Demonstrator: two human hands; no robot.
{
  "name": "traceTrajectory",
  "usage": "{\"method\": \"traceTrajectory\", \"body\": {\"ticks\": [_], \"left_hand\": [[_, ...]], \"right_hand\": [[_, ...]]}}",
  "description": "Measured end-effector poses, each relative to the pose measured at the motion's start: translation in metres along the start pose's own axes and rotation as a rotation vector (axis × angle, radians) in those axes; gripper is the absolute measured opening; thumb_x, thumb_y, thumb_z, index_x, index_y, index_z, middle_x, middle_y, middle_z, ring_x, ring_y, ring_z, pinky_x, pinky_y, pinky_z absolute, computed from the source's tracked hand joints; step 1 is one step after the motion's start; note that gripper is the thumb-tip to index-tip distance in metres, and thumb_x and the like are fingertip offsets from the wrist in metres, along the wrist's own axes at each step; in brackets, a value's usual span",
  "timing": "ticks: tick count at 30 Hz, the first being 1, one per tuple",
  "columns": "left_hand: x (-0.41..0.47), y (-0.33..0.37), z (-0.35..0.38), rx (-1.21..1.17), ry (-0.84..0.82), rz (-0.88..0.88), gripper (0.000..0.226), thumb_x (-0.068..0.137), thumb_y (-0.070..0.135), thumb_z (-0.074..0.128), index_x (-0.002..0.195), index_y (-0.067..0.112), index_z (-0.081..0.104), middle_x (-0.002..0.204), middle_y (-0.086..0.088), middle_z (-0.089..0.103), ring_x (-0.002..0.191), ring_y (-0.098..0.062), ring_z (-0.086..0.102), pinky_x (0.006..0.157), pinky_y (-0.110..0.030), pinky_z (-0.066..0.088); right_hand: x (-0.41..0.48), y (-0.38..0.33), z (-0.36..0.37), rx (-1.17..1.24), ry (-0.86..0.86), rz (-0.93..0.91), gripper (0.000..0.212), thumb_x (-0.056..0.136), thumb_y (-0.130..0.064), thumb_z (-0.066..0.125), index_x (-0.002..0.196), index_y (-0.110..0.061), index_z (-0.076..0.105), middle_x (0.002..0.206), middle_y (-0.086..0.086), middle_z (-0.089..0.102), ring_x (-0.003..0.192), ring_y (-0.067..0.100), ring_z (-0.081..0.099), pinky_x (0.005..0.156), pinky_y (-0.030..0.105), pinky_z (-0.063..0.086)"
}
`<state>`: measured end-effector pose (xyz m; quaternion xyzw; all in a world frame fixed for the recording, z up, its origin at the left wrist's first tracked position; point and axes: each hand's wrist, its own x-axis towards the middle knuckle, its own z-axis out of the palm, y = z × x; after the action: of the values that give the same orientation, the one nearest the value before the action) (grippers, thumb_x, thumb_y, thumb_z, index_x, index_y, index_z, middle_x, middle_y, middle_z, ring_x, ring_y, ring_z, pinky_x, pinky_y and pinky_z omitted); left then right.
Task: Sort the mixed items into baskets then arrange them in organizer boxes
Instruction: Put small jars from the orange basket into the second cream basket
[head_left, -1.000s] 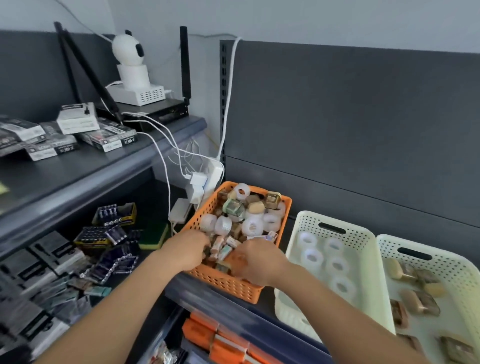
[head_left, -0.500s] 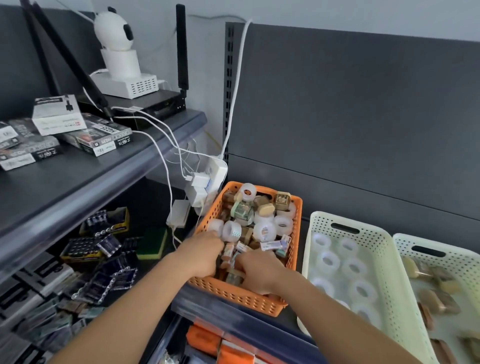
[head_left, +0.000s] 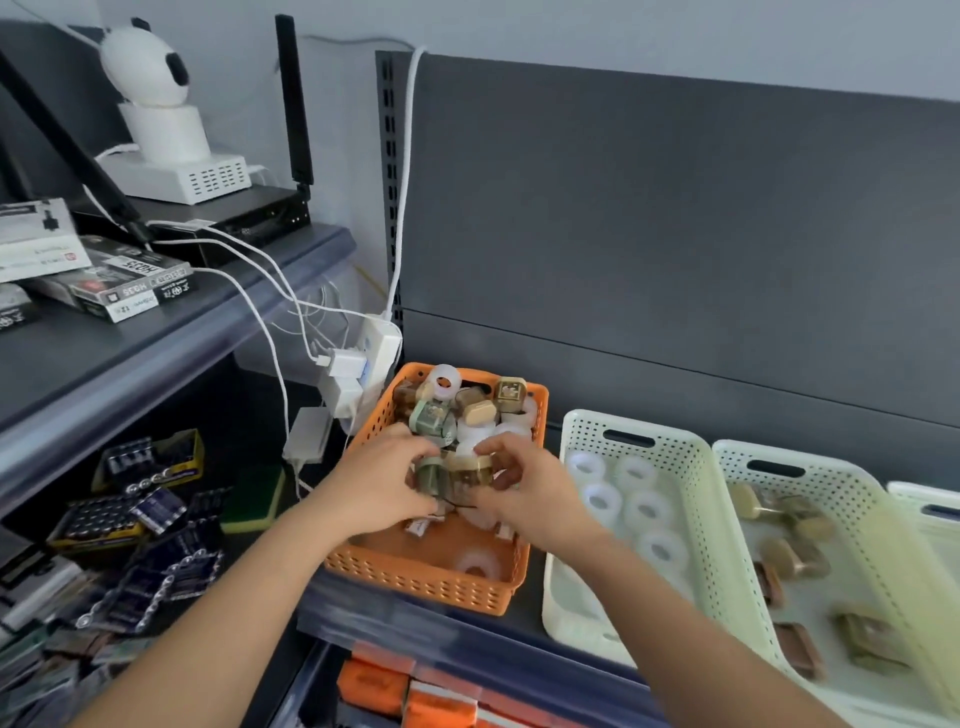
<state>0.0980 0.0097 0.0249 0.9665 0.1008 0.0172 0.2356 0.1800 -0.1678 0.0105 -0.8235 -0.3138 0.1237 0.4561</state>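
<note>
An orange basket (head_left: 415, 584) on the shelf edge holds mixed white tape rolls (head_left: 445, 382) and brown and green tape dispensers (head_left: 477, 412). Both hands are above its middle. My left hand (head_left: 382, 480) and my right hand (head_left: 524, 480) together grip a cluster of brown and green dispensers (head_left: 452, 475), lifted just over the pile. To the right, a pale basket (head_left: 649, 441) holds white tape rolls (head_left: 602, 501). The basket beside it (head_left: 810, 462) holds brown dispensers (head_left: 789, 558).
A power strip with plugs and white cables (head_left: 358, 364) hangs just left of the orange basket. The left shelves carry boxed goods (head_left: 130, 286), a router with a white camera (head_left: 150, 104) on top and battery packs (head_left: 135, 514). Orange packs (head_left: 415, 696) lie on the shelf below.
Both hands have come up out of the basket's near end and drawn together, holding a cluster of dispensers; the near part of the basket floor now shows.
</note>
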Motion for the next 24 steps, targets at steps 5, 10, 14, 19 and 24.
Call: {"method": "traceTrajectory", "body": {"ticks": [5, 10, 14, 19, 24], "left_hand": [[0.004, 0.067, 0.03, -0.108, 0.122, 0.091, 0.063, 0.079, 0.039, 0.073, 0.136, 0.028, 0.048, 0.129, 0.012, 0.045, 0.114, -0.008, 0.047, 0.088, -0.024, 0.038], [0.015, 0.152, 0.072, -0.222, 0.106, 0.175, 0.055, 0.08, 0.042, 0.07, 0.129, 0.022, 0.054, 0.114, 0.009, 0.051, 0.101, -0.007, 0.053, 0.089, -0.027, 0.045], [0.018, 0.213, 0.113, -0.158, 0.071, 0.278, 0.06, 0.086, 0.052, 0.059, 0.137, 0.024, 0.046, 0.128, 0.011, 0.046, 0.106, -0.004, 0.048, 0.096, -0.027, 0.041], [0.019, 0.269, 0.162, 0.095, 0.053, 0.397, 0.055, 0.09, 0.057, 0.048, 0.133, 0.023, 0.046, 0.122, 0.004, 0.057, 0.106, -0.016, 0.056, 0.096, -0.037, 0.044], [0.016, 0.287, 0.193, 0.354, 0.047, 0.434, 0.033, 0.088, 0.033, 0.063, 0.118, 0.02, 0.057, 0.115, 0.002, 0.054, 0.106, -0.018, 0.05, 0.097, -0.035, 0.034]], "right_hand": [[-0.032, 0.014, -0.065, 0.118, 0.199, -0.01, 0.033, 0.072, -0.02, 0.077, 0.092, -0.039, 0.059, 0.087, -0.013, 0.065, 0.069, 0.0, 0.061, 0.065, 0.015, 0.05], [-0.078, 0.052, -0.139, 0.117, 0.343, 0.075, 0.032, 0.075, -0.018, 0.072, 0.097, -0.038, 0.06, 0.088, -0.012, 0.063, 0.062, 0.007, 0.062, 0.062, 0.034, 0.055], [-0.116, 0.093, -0.191, -0.068, 0.388, 0.164, 0.04, 0.077, -0.025, 0.069, 0.112, -0.036, 0.055, 0.088, -0.013, 0.064, 0.064, 0.0, 0.062, 0.06, 0.024, 0.05], [-0.151, 0.139, -0.226, -0.373, 0.307, 0.313, 0.037, 0.078, -0.034, 0.067, 0.109, -0.031, 0.047, 0.089, -0.017, 0.059, 0.073, 0.002, 0.057, 0.057, 0.019, 0.039], [-0.17, 0.167, -0.23, -0.612, 0.156, 0.295, 0.013, 0.084, -0.03, 0.065, 0.094, -0.022, 0.06, 0.094, -0.003, 0.062, 0.081, 0.015, 0.058, 0.066, 0.024, 0.045]]}}
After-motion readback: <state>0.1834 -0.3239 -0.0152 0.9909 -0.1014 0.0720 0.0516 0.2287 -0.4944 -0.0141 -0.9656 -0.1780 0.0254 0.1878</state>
